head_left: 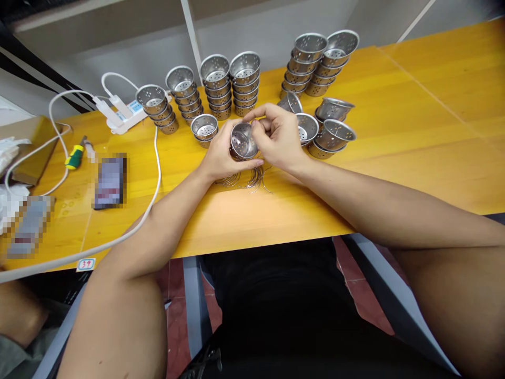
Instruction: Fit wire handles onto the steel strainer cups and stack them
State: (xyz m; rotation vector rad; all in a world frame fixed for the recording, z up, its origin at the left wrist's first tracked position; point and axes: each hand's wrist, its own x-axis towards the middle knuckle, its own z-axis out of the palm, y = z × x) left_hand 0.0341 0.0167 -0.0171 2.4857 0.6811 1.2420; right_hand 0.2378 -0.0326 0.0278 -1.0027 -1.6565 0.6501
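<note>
A small perforated metal cup (pixel 243 141) is tilted so that its open mouth faces me. My left hand (pixel 219 152) is wrapped round its left side and underside, with the thumb stretched below the rim. At the cup's right rim is my right hand (pixel 278 134), its thumb and index finger pinched together; whatever lies between those fingertips is too hidden to make out. Thin curved metal wires (pixel 252 180) lie on the table just under my hands. Close to my right hand sit loose perforated cups (pixel 306 128), some tipped over.
Stacks of perforated cups (pixel 216 73) line the back of the yellow table (pixel 414 152), with taller stacks (pixel 310 47) at back right. Leftward are a power strip (pixel 128 117), a white cable (pixel 158 158), a screwdriver (pixel 74 157) and two blurred phone-like objects (pixel 110 181). Another person's knee (pixel 19 310) shows lower left.
</note>
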